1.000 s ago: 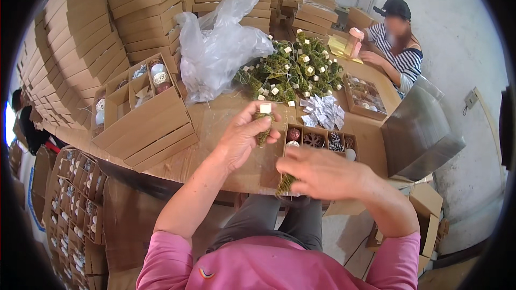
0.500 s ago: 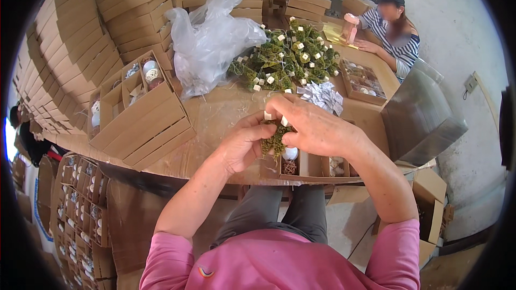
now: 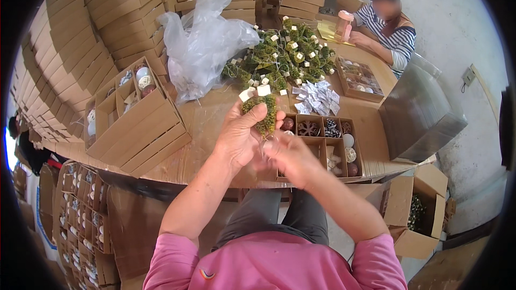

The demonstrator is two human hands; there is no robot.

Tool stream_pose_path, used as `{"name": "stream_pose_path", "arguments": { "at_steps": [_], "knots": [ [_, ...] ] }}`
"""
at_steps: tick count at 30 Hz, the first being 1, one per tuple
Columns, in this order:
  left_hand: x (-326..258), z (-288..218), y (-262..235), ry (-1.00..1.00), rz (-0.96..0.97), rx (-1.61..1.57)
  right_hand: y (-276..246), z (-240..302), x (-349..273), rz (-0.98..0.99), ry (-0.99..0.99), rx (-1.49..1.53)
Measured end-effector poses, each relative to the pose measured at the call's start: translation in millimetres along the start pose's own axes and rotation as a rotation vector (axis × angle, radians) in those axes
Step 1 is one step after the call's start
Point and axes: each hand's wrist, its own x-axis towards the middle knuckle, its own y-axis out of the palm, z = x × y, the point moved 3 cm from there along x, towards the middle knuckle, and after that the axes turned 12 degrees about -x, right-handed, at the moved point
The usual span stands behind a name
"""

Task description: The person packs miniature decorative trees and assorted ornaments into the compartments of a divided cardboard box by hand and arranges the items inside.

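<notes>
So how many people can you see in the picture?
2: the camera wearer in a pink shirt at the bottom, and a person in a striped shirt seated top right. Others may be hidden.

A brown worktop (image 3: 193, 123) fills the middle of the room, with flat cardboard boxes (image 3: 80, 37) stacked high behind it and along its left side. To its right rises a pale, scuffed wall (image 3: 457, 32) carrying a small socket (image 3: 468, 77). Below the worktop's right end, open cartons (image 3: 414, 209) stand on the grey floor (image 3: 473, 204).

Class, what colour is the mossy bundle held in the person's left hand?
Green, with small white tags at its top. The mossy bundle in the left hand shows best in the head view.
</notes>
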Motion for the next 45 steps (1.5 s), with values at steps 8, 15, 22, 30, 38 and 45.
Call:
{"name": "stream_pose_path", "arguments": {
  "at_steps": [8,15,22,30,38,45],
  "knots": [
    [1.8,-4.9,-19.5,0.137,-0.102,0.113,-6.1,-6.0,-24.6,-0.250,-0.427,-0.782],
    [-20.9,24.6,-7.6,-0.034,-0.125,0.228,-18.9,46.3,-19.0,-0.419,-0.753,-1.156],
    [-15.5,44.7,-4.9,-0.302,-0.002,0.220,-42.8,38.4,-18.1,-0.302,-0.346,-0.578],
    [4.2,62.8,0.9,-0.382,0.403,0.946,-67.5,27.0,-55.9,-0.419,-0.558,-1.161],
    [-13.8,71.4,14.2,-0.005,0.872,1.357,-55.4,16.7,-91.5,-0.446,-0.675,-1.415],
    [-15.9,83.5,-12.2,0.036,0.956,1.709,-61.3,-3.4,-88.0,-0.303,-0.582,-1.628]
  ]
}}
